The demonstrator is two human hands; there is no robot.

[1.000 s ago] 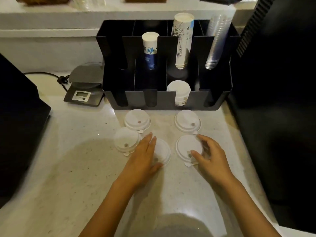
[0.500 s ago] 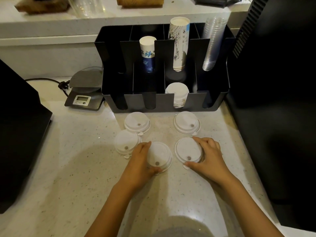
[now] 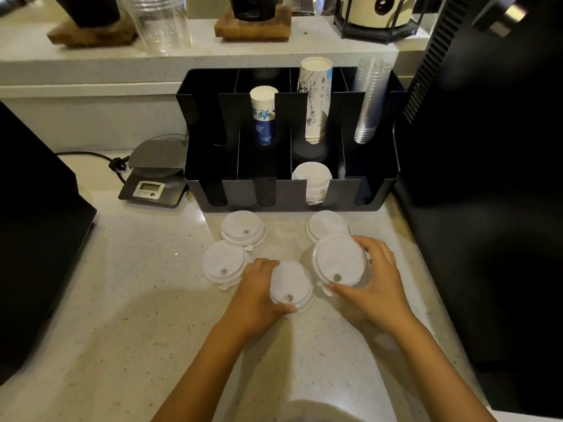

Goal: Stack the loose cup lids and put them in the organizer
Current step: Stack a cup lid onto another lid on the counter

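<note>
a: where are your hands right now?

b: your right hand [image 3: 376, 284] grips a white lid [image 3: 338, 260] by its rim, fingers [image 3: 370, 248] curled on the far edge and thumb on the near edge. it looks lifted a little off the desk [image 3: 137, 300], overlapping the far right lid [image 3: 324, 222], though from this angle i can't be sure it's clear of the surface.

a: and the left?

b: your left hand [image 3: 259, 295] is closed around the near middle lid [image 3: 291, 287], fingers on its left side and thumb at the near rim. that lid appears to sit on the desk.

a: the other loose lids?

b: two more on the left: the left lid [image 3: 224, 264] just beside your left hand, and the far left lid [image 3: 242, 228] touching or overlapping it, close to the front of the organizer [image 3: 283, 196].

a: what's in the organizer?

b: a stack of white lids [image 3: 312, 178] in the third front slot. behind, a short paper cup stack [image 3: 263, 115], a tall paper cup stack [image 3: 315, 99] and a clear cup stack [image 3: 370, 99]. the other front slots look dark and bare.

a: anything beside it?

b: a small scale [image 3: 152, 181] sits just left of the organizer.
</note>
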